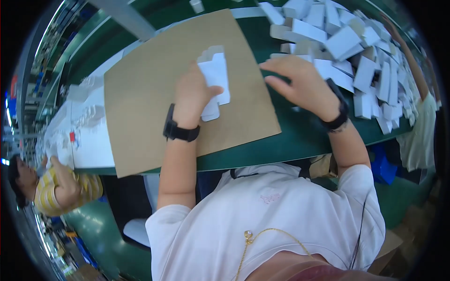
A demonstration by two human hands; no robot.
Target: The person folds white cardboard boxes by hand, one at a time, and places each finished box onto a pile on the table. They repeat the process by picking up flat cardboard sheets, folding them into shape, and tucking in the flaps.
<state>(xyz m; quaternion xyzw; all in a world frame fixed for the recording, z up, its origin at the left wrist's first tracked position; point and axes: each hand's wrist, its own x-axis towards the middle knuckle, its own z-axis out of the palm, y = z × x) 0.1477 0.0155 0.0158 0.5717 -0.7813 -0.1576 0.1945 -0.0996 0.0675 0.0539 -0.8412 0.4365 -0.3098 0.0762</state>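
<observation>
A flat, unfolded white carton [214, 78] with cut flaps lies on a large brown cardboard sheet [145, 103]. My left hand [193, 91] is over the carton's left edge. Its thumb stretches out across the white surface, and its other fingers are smeared by motion. Beyond the sheet's right edge, my right hand [300, 82] hovers above the green table with thumb and fingers apart and nothing between them. Several white folded boxes [344, 42] are heaped right beside it.
The green tabletop [234, 154] curves along my front. To the left, a white surface [93, 150] carries white trays. A person in a yellow striped shirt [70, 192] works there. Another person in a pale shirt [419, 133] stands at the right. A blue bin [384, 164] sits below the table.
</observation>
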